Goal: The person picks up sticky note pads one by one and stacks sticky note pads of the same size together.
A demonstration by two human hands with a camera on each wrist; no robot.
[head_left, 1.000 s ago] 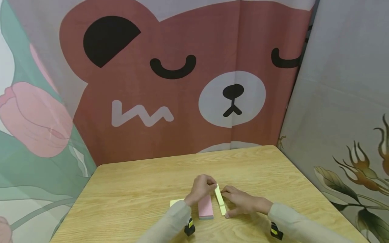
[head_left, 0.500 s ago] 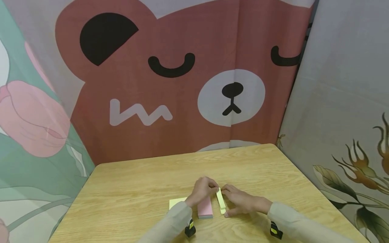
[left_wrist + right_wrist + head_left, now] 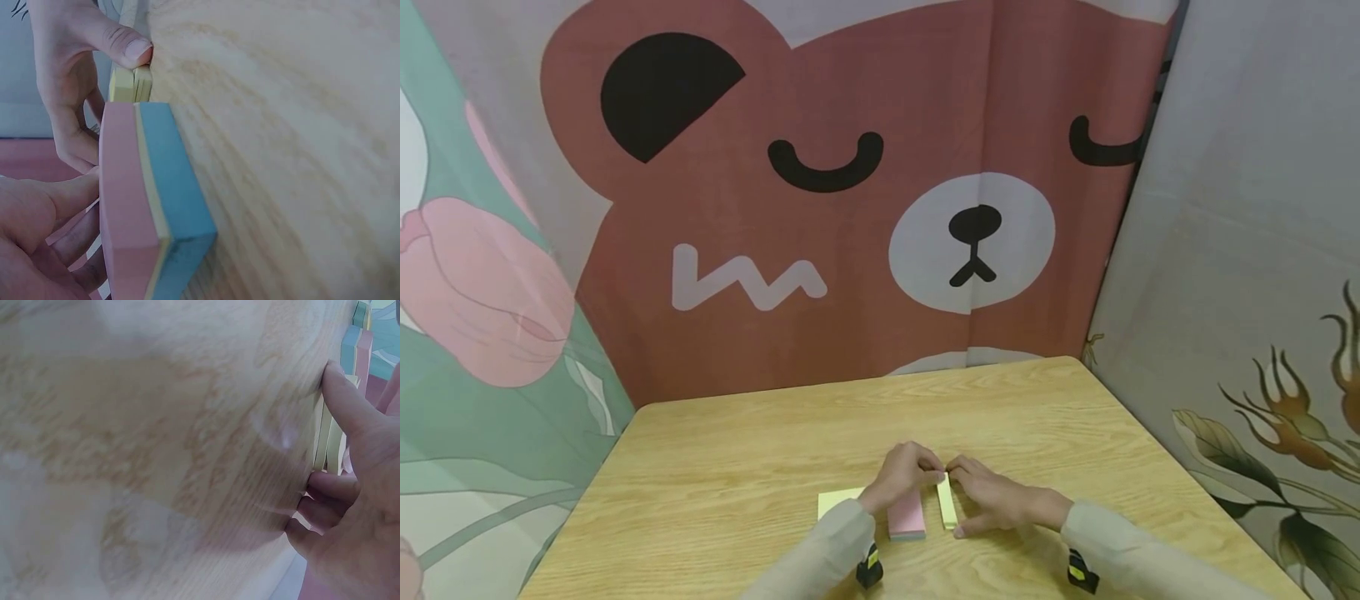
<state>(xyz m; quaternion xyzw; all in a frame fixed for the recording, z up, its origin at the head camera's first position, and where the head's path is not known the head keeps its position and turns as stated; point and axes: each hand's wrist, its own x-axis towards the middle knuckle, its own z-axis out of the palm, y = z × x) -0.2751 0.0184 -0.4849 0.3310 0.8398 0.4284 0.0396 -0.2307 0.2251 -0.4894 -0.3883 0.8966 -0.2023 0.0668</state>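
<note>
Two narrow yellow sticky note pads (image 3: 947, 502) lie stacked on the table, their ends nearly even, and in the left wrist view their near end (image 3: 122, 85) shows. My left hand (image 3: 901, 477) pinches the far end of the upper pad. Along the right side, my right hand (image 3: 996, 497) holds the stack, thumb at the near end and fingers toward the far end; its fingertips touch the tabletop in the right wrist view. Just left stands a block of sticky notes, pink on top (image 3: 907, 517), with thin yellow and blue layers (image 3: 175, 181) below; my left hand covers its far part.
A wider yellow sticky note pad (image 3: 837, 500) lies farther left, partly behind the left forearm. The wooden table (image 3: 760, 450) reaches back to a bear-print curtain (image 3: 820, 333); a floral curtain (image 3: 1225, 250) hangs on the right.
The upper yellow pad has slid toward me, led by my left hand, and now lines up with the lower one. My right hand has stayed almost still.
</note>
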